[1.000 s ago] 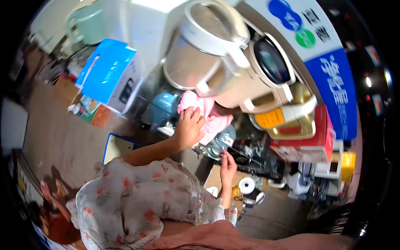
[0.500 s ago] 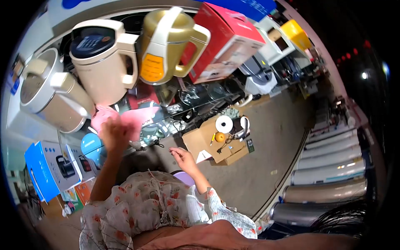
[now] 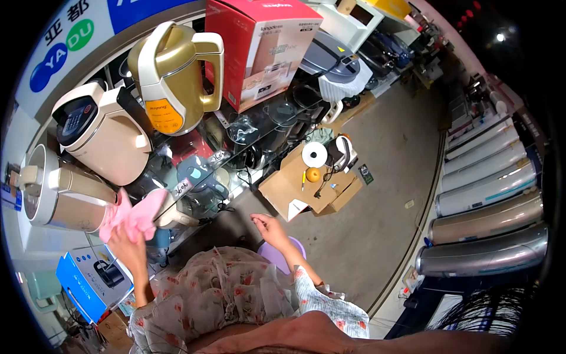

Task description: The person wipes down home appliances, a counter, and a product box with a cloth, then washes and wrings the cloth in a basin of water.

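Observation:
My left hand (image 3: 128,251) is closed on a pink cloth (image 3: 134,217) at the edge of the glass counter, beside the beige and white jug appliance (image 3: 73,203). A beige appliance with a dark panel (image 3: 109,138) and a gold one with an orange label (image 3: 180,76) stand farther along. My right hand (image 3: 271,231) is in front of the counter, above a purple basin (image 3: 283,253). Its fingers are bent together, and whether anything small is between them cannot be made out.
A red box (image 3: 259,53) stands beyond the gold appliance. A blue and white box (image 3: 94,283) is at the lower left. On the floor side is an open carton (image 3: 283,189) with a white roll (image 3: 314,154). Metal cylinders (image 3: 483,253) line the right.
The view has swung toward the right side of the counter. The pink cloth, held in my left hand, now lies by the beige and white jug appliance. My right hand stays off the counter.

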`<state>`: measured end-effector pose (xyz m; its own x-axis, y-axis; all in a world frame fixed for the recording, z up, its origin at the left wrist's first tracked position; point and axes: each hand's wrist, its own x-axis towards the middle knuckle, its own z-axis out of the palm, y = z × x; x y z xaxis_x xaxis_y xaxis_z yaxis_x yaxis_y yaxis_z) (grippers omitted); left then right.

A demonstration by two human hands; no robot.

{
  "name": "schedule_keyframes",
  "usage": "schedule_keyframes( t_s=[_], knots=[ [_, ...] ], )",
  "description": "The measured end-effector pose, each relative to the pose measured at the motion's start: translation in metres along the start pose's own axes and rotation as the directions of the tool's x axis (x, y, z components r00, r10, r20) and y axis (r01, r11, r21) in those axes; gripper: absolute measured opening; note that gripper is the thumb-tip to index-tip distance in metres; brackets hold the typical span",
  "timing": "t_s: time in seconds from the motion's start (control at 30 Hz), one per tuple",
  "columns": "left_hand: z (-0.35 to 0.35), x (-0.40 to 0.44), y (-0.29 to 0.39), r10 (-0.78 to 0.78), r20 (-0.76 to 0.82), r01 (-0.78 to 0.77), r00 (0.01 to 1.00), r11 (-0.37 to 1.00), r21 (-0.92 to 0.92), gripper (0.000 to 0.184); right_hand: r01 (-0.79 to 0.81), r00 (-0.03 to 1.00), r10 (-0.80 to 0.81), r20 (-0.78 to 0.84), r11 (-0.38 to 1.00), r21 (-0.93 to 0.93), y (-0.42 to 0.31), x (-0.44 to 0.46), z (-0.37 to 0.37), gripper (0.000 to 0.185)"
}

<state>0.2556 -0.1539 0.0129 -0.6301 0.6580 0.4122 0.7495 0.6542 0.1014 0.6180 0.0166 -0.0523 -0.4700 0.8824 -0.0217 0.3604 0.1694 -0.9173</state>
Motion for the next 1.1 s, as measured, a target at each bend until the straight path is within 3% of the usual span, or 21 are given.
schedule_keyframes(
  t_s=[0.1,0.23,0.3,0.47,0.67,0.73,0.83,0.9,0.97,1.03,1.1],
  knots=[
    [-0.006,-0.005,-0.012,-0.107,0.021,0.106,0.994,0.994,0.04,0.052,-0.029,1.0,0.029,0.005,0.998,-0.057,0.007,-0.006,-0.003,0.02],
    [0.006,0.007,0.03,0.091,-0.051,-0.093,0.995,0.995,-0.022,0.048,-0.026,1.0,0.026,0.014,0.999,-0.037,0.01,-0.003,0.002,0.02],
    [0.017,0.013,0.067,0.183,-0.085,-0.193,0.979,0.971,-0.139,0.049,-0.029,0.999,0.031,0.045,0.999,-0.035,0.005,0.002,0.005,0.02],
    [0.009,0.022,0.106,0.243,0.033,-0.221,0.97,0.925,-0.308,0.047,0.01,0.988,-0.005,0.152,0.999,-0.034,-0.014,0.018,0.016,0.02],
    [0.0,-0.022,-0.056,0.012,-0.186,-0.02,0.983,0.999,-0.044,0.04,0.022,0.985,-0.01,0.17,0.998,-0.066,0.002,0.02,0.021,0.019],
    [-0.009,-0.032,-0.083,-0.125,-0.235,0.114,0.964,0.992,-0.06,0.036,0.042,0.984,-0.028,0.179,0.996,-0.074,0.002,0.018,0.022,0.019],
    [0.001,-0.033,-0.078,-0.124,-0.247,0.113,0.961,0.992,-0.059,0.037,0.02,0.977,-0.001,0.212,0.996,-0.091,0.002,0.017,0.024,0.02],
    [0.004,-0.024,-0.043,-0.072,-0.195,0.061,0.978,0.996,-0.061,0.043,-0.008,0.976,0.027,0.215,0.996,-0.09,-0.001,0.018,0.025,0.022],
    [0.009,-0.015,0.009,-0.001,-0.17,-0.03,0.985,0.984,-0.178,0.043,0.012,0.978,0.009,0.21,0.995,-0.097,0.001,0.018,0.027,0.022],
    [0.028,-0.002,0.057,0.199,-0.178,-0.243,0.964,0.93,-0.276,0.044,0.082,0.978,-0.058,0.2,0.99,-0.114,0.01,0.02,0.031,0.02],
    [0.042,0.019,0.119,0.378,-0.248,-0.452,0.892,0.765,-0.458,0.04,0.085,0.975,-0.059,0.216,0.99,-0.112,0.007,0.02,0.03,0.02]
  ],
)
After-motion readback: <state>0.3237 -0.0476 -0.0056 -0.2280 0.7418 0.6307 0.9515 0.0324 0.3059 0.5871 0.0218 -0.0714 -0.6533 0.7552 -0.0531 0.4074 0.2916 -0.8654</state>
